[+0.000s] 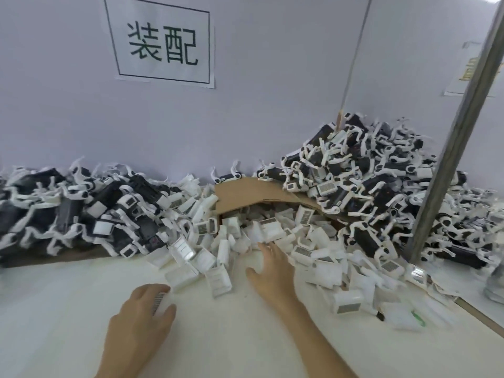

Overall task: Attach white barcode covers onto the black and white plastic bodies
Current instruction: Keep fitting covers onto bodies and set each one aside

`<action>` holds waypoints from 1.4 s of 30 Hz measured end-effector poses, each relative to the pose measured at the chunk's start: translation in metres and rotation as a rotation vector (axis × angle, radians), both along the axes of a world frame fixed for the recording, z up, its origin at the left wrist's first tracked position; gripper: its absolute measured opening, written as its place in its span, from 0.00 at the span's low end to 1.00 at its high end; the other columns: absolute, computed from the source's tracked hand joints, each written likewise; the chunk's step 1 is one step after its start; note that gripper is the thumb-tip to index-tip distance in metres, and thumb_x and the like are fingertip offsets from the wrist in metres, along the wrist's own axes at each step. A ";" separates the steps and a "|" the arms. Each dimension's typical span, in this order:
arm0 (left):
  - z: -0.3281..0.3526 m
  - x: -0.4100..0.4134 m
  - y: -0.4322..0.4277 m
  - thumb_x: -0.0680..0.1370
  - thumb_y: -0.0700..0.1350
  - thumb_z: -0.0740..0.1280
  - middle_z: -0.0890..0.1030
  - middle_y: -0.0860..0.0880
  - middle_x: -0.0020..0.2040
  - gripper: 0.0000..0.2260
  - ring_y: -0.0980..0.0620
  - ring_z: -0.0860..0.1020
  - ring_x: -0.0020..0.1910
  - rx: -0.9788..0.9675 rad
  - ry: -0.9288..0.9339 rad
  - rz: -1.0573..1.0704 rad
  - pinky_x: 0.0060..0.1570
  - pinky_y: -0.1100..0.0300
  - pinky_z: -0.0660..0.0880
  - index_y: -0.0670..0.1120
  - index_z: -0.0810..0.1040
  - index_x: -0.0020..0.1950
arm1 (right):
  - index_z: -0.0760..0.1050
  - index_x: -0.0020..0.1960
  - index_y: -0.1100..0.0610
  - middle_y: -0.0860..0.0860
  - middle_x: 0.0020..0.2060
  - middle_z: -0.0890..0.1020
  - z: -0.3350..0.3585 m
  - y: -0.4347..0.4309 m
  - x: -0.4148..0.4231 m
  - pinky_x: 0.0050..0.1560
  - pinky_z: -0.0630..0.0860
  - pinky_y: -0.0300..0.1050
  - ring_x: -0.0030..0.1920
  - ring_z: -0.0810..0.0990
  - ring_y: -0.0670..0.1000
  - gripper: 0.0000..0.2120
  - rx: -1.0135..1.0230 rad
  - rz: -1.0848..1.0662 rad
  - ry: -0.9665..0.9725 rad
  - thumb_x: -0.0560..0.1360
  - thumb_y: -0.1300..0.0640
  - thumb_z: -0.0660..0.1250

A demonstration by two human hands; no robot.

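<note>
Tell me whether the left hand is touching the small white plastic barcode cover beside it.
Touching. The head view shows the left hand gripping the white barcode cover between thumb and fingers.

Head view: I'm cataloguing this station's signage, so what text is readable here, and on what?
"装配": on the white paper sign on the wall.
Second paper on the right wall: blurred, partly behind the metal post, unreadable.
The barcode covers in the pile and the cover in the left hand: bars only, any digits too small to read.
</note>
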State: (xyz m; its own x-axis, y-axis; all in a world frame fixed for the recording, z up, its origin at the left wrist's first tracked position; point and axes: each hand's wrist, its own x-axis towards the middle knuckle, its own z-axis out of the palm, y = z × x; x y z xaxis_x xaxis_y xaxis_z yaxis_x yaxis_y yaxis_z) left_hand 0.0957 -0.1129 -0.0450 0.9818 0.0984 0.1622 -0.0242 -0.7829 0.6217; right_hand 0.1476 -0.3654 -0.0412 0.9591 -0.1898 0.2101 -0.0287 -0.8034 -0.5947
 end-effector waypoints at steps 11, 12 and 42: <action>-0.002 -0.002 -0.002 0.81 0.51 0.64 0.71 0.59 0.70 0.16 0.55 0.73 0.65 0.064 -0.043 -0.050 0.60 0.57 0.68 0.57 0.73 0.68 | 0.68 0.75 0.49 0.38 0.68 0.69 -0.013 0.030 -0.008 0.61 0.60 0.23 0.69 0.68 0.39 0.25 0.165 0.345 -0.096 0.79 0.52 0.67; -0.003 -0.002 -0.003 0.81 0.51 0.63 0.71 0.60 0.70 0.16 0.55 0.73 0.65 0.069 -0.042 -0.065 0.61 0.58 0.67 0.57 0.72 0.69 | 0.68 0.75 0.50 0.40 0.70 0.69 -0.015 0.033 -0.007 0.60 0.59 0.20 0.69 0.67 0.38 0.24 0.155 0.378 -0.104 0.80 0.53 0.67; 0.009 0.129 0.040 0.81 0.37 0.65 0.81 0.45 0.39 0.08 0.49 0.81 0.40 -0.709 -0.071 0.343 0.55 0.52 0.79 0.36 0.82 0.54 | 0.83 0.54 0.52 0.48 0.42 0.77 -0.015 0.050 -0.009 0.37 0.70 0.30 0.35 0.74 0.44 0.20 0.388 0.366 -0.100 0.74 0.72 0.62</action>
